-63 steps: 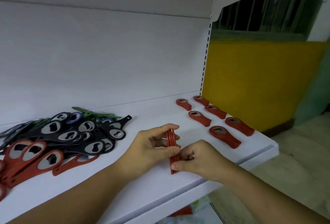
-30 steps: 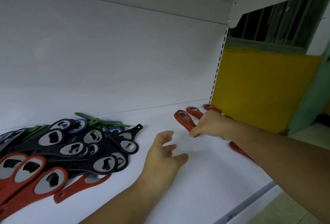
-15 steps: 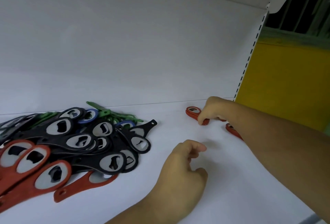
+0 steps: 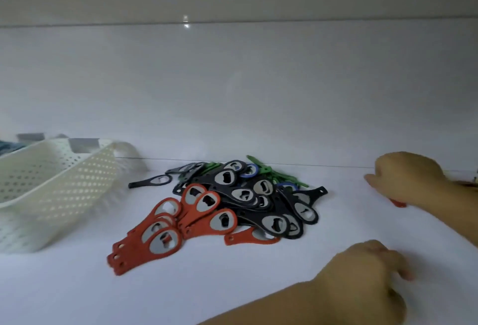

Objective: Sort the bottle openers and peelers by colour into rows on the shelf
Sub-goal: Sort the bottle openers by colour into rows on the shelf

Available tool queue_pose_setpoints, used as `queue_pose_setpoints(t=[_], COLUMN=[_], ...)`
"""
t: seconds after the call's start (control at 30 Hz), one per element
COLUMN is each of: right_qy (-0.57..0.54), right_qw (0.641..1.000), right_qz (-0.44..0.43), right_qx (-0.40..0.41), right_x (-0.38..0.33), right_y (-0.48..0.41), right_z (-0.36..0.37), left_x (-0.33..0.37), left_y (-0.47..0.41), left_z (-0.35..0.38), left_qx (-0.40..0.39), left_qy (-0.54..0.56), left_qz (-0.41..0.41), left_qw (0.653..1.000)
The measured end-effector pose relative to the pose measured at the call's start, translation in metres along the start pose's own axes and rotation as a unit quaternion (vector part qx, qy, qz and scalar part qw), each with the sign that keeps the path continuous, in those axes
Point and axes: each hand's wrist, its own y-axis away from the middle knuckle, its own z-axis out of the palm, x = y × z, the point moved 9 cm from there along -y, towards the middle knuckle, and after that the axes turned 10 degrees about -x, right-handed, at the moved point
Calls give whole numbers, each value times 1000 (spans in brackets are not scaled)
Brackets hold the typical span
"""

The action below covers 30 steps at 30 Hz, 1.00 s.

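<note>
The white shelf [image 4: 77,293] carries one mixed pile in the middle. At the near left of the pile lie the red bottle openers [image 4: 165,234], overlapping each other like a fan, with their handles pointing near and left. One more red opener [image 4: 248,238] lies at the near edge of the pile, its head partly under the black bottle openers [image 4: 245,192], which make the middle of the heap. A single black opener [image 4: 152,181] lies apart, just left of the pile. At the far side there are two blue openers [image 4: 249,170] and the green peelers [image 4: 263,169], partly covered by the black ones.

A white perforated basket [image 4: 51,195] stands at the left, tilted, near the back wall [image 4: 232,91].

The right hand [image 4: 406,177] is at the far right, with its back up and the fingers bent down to the shelf; if it pinches something, I cannot tell. A small red piece [image 4: 397,204] shows just under its wrist. The left hand [image 4: 367,273] rests near the right front, fingers loosely curled, and nothing is seen in it.
</note>
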Motion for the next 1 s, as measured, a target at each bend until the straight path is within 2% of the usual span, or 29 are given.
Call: queue_pose_setpoints(t=[0.07,0.17,0.23,0.3,0.37,0.47,0.53,0.6,0.7,0.8,1.0], right_qy=[-51,-127,-179,-225,-237,-212,-208,-220,-259,-270,-327], right_qw=[996,975,957,938,919,901,895,885,873,874,850], right_qz=[-77,-181,-228,-264,-315,-379,-395,-408,-409,-402,-412], right_qx=[-5,-12,-3,-1,-4,12,1,-35,-62,-50,-12], right_x=[-42,-112,-157,-199,-242,-300,-325,-339,-342,-340,-343], right_y=[16,58,86,110,131,154,158,156,153,149,144], right_z=[1,2,-1,-4,-6,-14,-16,-11,-7,-10,-18], left_x=[1,-10,-16,-33,-55,-81,-99,-110,-112,-109,-101], left_y=[23,76,117,158,204,267,297,312,309,304,300], left_z=[-3,-25,-51,-87,-126,-165,-173,-173,-170,-169,-168], left_qx=[-25,-1,49,124,215,331,359,375,369,369,373], left_qy=[-109,-173,-176,-176,-182,-162,-141,-117,-123,-132,-124], left_qz=[30,-5,-38,-116,-221,-330,-401,-436,-443,-434,-350], left_qw=[993,985,982,970,934,869,831,810,808,811,851])
